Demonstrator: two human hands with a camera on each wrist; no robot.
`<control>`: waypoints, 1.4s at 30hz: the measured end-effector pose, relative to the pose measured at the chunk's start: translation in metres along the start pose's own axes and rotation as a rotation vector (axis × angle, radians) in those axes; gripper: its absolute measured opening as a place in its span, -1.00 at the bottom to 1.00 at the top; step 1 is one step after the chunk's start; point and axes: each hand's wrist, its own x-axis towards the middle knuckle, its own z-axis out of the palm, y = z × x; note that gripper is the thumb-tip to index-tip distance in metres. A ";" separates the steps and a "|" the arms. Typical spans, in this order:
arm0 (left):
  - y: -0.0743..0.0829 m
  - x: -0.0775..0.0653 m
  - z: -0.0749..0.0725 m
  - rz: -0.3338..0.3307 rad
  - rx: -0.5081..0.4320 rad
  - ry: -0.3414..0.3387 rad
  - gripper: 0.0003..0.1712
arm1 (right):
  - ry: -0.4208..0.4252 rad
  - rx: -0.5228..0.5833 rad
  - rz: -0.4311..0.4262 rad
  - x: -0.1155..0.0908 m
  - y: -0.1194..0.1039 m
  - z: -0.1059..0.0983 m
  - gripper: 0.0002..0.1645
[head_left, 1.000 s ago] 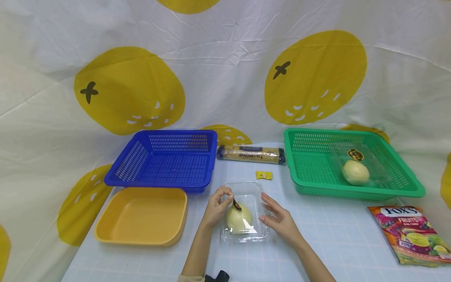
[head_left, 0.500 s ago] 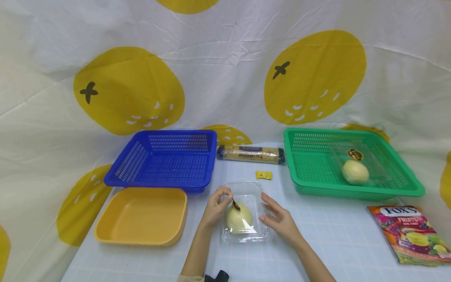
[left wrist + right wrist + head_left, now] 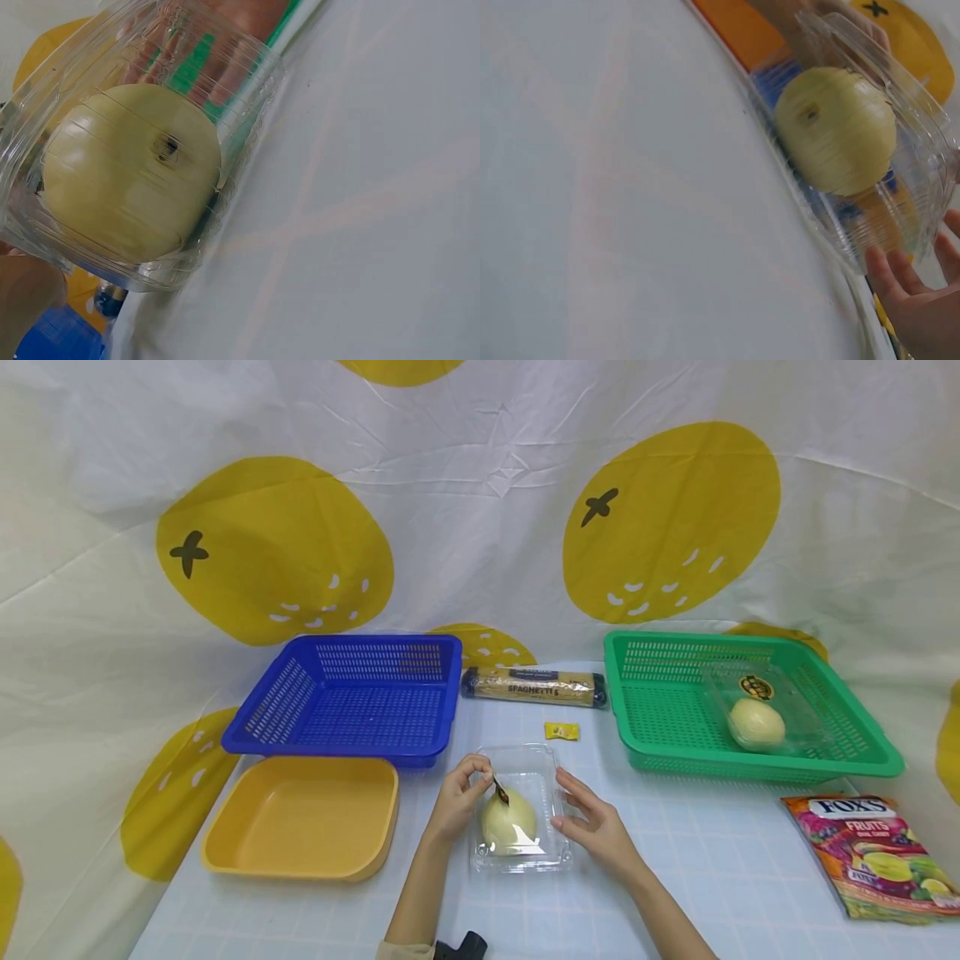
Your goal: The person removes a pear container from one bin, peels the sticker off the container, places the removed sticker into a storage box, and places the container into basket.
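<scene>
A clear plastic clamshell box [image 3: 542,782] sits on the table in front of me, its lid down. Inside is a pale yellow, round fruit [image 3: 508,827]; the left wrist view shows a dark spot on the fruit [image 3: 135,169] through the ribbed wall. My left hand [image 3: 455,800] pinches the edge of a small dark sticker [image 3: 501,792], which stands tilted over the lid. On the box's other side, my right hand [image 3: 600,828] rests its fingertips against the wall, fingers fairly straight. In the right wrist view those fingers [image 3: 886,279] lie at the box's corner.
A blue basket [image 3: 341,749] and a yellow tray [image 3: 300,872] stand at left. A spaghetti pack [image 3: 534,687] and a small yellow wrapped candy [image 3: 562,731] lie behind the box. The green basket [image 3: 757,766] at right holds another boxed fruit [image 3: 757,725], with a candy bag [image 3: 873,860] before it.
The sticker pinched by my left hand has shifted very slightly up and left. The right hand and the box hold their places.
</scene>
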 end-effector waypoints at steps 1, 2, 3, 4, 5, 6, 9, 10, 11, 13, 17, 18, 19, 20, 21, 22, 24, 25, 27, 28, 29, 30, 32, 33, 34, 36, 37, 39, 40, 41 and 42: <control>0.000 0.000 0.000 0.001 -0.005 0.001 -0.89 | 0.001 -0.003 0.001 0.000 0.000 0.000 -0.22; 0.000 0.000 0.000 0.003 -0.015 0.001 -0.89 | 0.003 -0.006 0.000 0.000 0.000 0.000 -0.22; 0.000 0.000 0.000 0.007 -0.020 0.000 -0.88 | 0.003 -0.009 -0.002 0.000 0.000 0.000 -0.22; 0.000 0.000 0.000 0.014 -0.023 -0.001 -0.88 | 0.003 -0.010 -0.004 0.000 0.000 0.000 -0.22; 0.000 0.000 0.000 0.019 -0.027 -0.002 -0.89 | 0.003 -0.011 -0.007 0.000 0.000 0.000 -0.22; 0.000 0.000 0.000 0.021 -0.029 -0.002 -0.89 | 0.002 -0.011 -0.009 0.000 0.000 0.000 -0.22; 0.001 0.000 -0.001 0.025 -0.030 -0.001 -0.88 | -0.001 -0.013 -0.017 0.000 0.000 0.000 -0.23; 0.001 0.000 -0.001 0.023 -0.033 -0.001 -0.88 | -0.001 -0.013 -0.018 0.000 0.001 0.000 -0.23; 0.001 0.000 -0.001 0.019 -0.037 -0.001 -0.87 | -0.002 -0.013 -0.020 0.000 0.001 0.000 -0.23; 0.001 0.000 -0.001 0.010 -0.048 -0.002 -0.88 | -0.004 -0.011 -0.024 -0.001 0.001 0.000 -0.23; 0.002 -0.002 -0.004 -0.052 -0.194 0.048 -0.88 | -0.013 -0.003 -0.032 -0.001 0.002 0.000 -0.23; 0.002 -0.003 -0.004 -0.071 -0.230 0.070 -0.86 | -0.014 -0.002 -0.032 -0.001 0.002 0.000 -0.24; 0.002 -0.004 -0.005 -0.089 -0.262 0.091 -0.85 | -0.012 -0.002 -0.029 -0.001 0.002 -0.001 -0.24; 0.003 -0.005 -0.005 -0.108 -0.289 0.115 -0.83 | -0.010 -0.007 -0.025 -0.001 0.002 -0.001 -0.24; 0.003 -0.005 -0.006 -0.122 -0.286 0.135 -0.83 | -0.007 -0.010 -0.022 -0.002 0.002 -0.001 -0.24; 0.004 -0.006 -0.006 -0.131 -0.274 0.144 -0.85 | -0.004 -0.014 -0.017 -0.002 0.002 -0.002 -0.24; 0.006 -0.007 -0.006 -0.142 -0.217 0.169 -0.90 | -0.002 -0.017 -0.012 -0.001 0.002 -0.002 -0.24; 0.008 -0.006 -0.006 -0.150 -0.181 0.185 -0.90 | -0.003 -0.018 -0.012 -0.001 0.002 -0.002 -0.24; 0.012 -0.006 -0.005 -0.159 -0.105 0.219 -0.84 | -0.007 -0.016 -0.014 0.000 0.002 -0.002 -0.24; 0.015 -0.006 -0.004 -0.166 -0.064 0.235 -0.80 | -0.007 -0.013 -0.014 0.000 0.002 -0.002 -0.24; 0.018 -0.006 -0.003 -0.174 -0.019 0.254 -0.78 | -0.007 -0.012 -0.016 0.000 0.002 -0.002 -0.24; 0.022 -0.007 -0.002 -0.177 0.015 0.264 -0.76 | -0.007 -0.008 -0.016 0.000 0.002 -0.002 -0.24; 0.031 -0.010 -0.001 -0.170 0.086 0.279 -0.77 | -0.004 -0.003 -0.016 -0.001 0.002 -0.002 -0.24; 0.036 -0.012 -0.002 -0.161 0.112 0.283 -0.78 | -0.003 -0.002 -0.016 -0.001 0.002 -0.002 -0.23; 0.041 -0.015 -0.002 -0.153 0.136 0.286 -0.79 | -0.004 0.000 -0.019 -0.001 0.003 -0.002 -0.23; 0.051 -0.020 -0.005 -0.127 0.172 0.298 -0.81 | -0.008 0.002 -0.025 -0.001 0.004 -0.002 -0.24; 0.055 -0.022 -0.007 -0.117 0.182 0.309 -0.82 | -0.009 0.002 -0.028 -0.001 0.004 -0.002 -0.24; 0.064 -0.027 -0.013 -0.095 0.203 0.331 -0.84 | -0.009 0.002 -0.031 -0.001 0.004 -0.002 -0.24; 0.069 -0.030 -0.016 -0.089 0.215 0.352 -0.85 | -0.010 0.004 -0.034 0.000 0.004 -0.002 -0.24; 0.073 -0.032 -0.020 -0.082 0.231 0.374 -0.86 | -0.010 0.004 -0.034 0.000 0.004 -0.002 -0.24; 0.077 -0.035 -0.025 -0.076 0.244 0.395 -0.86 | -0.010 0.004 -0.034 0.000 0.003 -0.002 -0.24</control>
